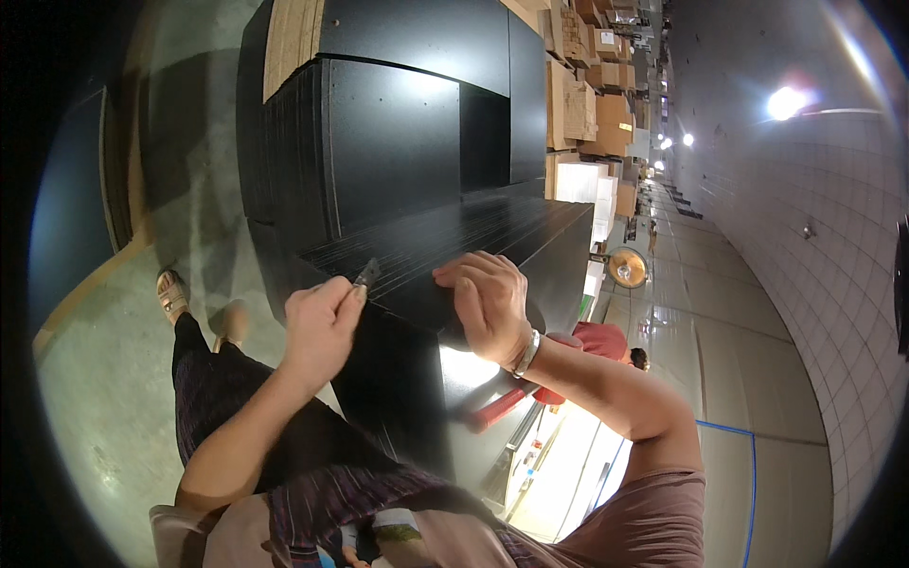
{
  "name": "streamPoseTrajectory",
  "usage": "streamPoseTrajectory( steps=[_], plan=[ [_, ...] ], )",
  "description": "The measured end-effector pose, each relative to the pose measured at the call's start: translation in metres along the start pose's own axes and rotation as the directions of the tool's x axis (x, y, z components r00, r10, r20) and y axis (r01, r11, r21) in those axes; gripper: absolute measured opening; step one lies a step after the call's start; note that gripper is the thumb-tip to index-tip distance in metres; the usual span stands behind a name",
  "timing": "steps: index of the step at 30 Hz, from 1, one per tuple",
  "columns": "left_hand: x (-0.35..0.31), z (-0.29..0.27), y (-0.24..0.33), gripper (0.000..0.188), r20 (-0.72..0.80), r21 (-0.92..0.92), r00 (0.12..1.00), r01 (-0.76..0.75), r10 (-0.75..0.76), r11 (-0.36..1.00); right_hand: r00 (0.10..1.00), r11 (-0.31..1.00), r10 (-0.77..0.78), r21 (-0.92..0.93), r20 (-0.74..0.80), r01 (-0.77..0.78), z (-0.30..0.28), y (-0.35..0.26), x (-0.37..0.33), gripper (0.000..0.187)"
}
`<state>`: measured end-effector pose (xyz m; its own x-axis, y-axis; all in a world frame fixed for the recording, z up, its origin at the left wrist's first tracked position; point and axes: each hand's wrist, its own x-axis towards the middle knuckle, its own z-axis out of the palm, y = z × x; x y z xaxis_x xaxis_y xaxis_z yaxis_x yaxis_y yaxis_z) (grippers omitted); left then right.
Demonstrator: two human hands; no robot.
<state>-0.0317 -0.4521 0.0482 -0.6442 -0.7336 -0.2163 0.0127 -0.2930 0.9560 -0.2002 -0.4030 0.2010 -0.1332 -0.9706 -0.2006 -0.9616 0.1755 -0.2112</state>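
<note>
My left hand (322,322) is closed around a small tool with a flat grey blade-like end (368,273); its handle is hidden in the fist, so its exact kind is unclear. The blade end points at the edges of a stack of black boards (417,256), standing close to them. On the right, my right hand (488,298) rests against the same stack, fingers slightly bent and the thumb held apart, with nothing seen in its grasp. Thin lines mark the edges of the many boards, packed tightly side by side.
Beyond the stack stand more large black panels (393,133), with a brown cardboard piece (292,43) along one edge. Several cardboard boxes (606,133) line the back. A person in red (598,339) is at the right, near a lit work surface (559,473). A fan (627,267) stands behind.
</note>
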Motion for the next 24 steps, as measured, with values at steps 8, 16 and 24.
streamPoseTrajectory(
  steps=[8, 16, 24],
  plan=[
    [0.003, 0.0, -0.024, 0.033, -0.001, 0.016, 1.0, 0.004, -0.004, 1.0, 0.999, 1.0, 0.021, 0.021, 0.032, -0.022, -0.002, -0.001, 0.004, 0.026],
    [0.001, 0.0, -0.047, 0.031, -0.018, 0.056, 0.999, 0.035, -0.034, 0.998, 0.999, 0.998, 0.034, 0.056, 0.039, -0.036, 0.0, 0.003, 0.002, 0.018],
    [0.004, 0.004, -0.062, 0.031, -0.039, 0.06, 0.999, 0.016, -0.014, 0.998, 0.998, 0.996, 0.037, 0.084, 0.041, -0.04, 0.0, 0.004, 0.002, 0.018]
  ],
)
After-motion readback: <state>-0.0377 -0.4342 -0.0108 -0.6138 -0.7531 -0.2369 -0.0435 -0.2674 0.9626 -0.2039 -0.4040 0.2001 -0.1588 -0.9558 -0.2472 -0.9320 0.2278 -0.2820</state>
